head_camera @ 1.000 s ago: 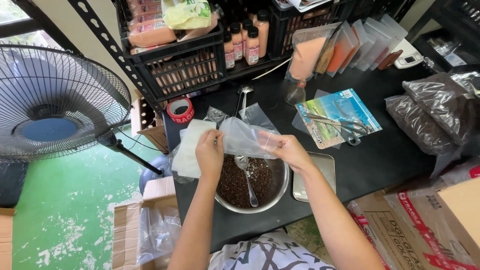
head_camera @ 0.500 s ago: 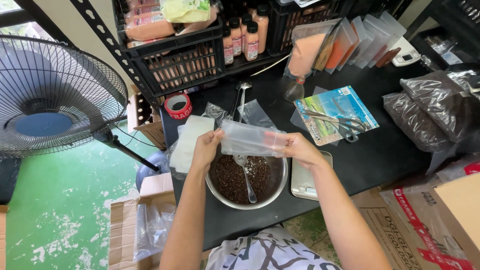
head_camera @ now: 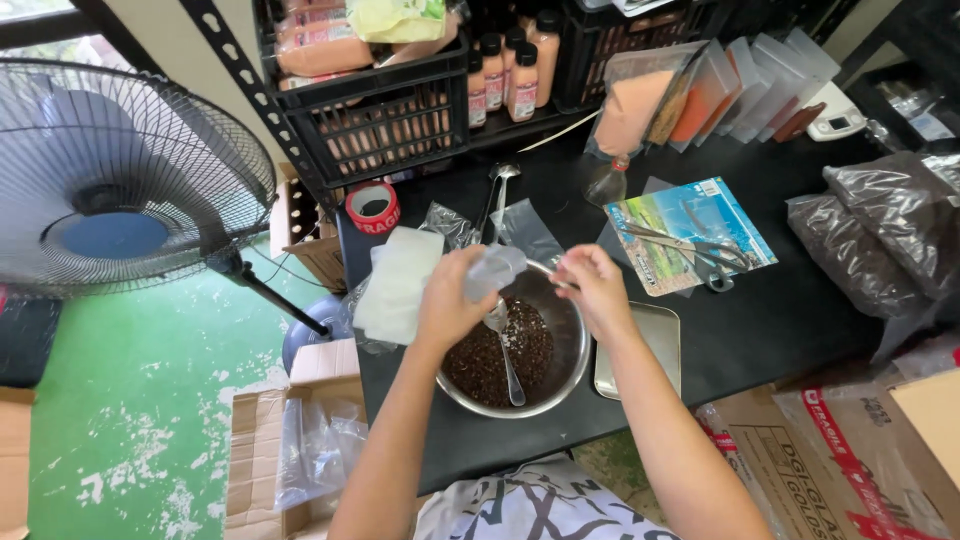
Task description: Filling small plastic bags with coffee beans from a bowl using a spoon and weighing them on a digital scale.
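the clear plastic bag (head_camera: 497, 268), stretched flat a moment ago, is now bunched between the left hand (head_camera: 450, 305) and right hand (head_camera: 595, 290), both pinching it over the steel bowl (head_camera: 572, 365) at the desk's front edge.

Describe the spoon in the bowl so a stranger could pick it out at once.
On the black table, find the round steel bowl of dark brown grains, just under the left hand and right hand. The metal spoon lies in those grains, handle toward the person. The other long utensils lie on the bare table.
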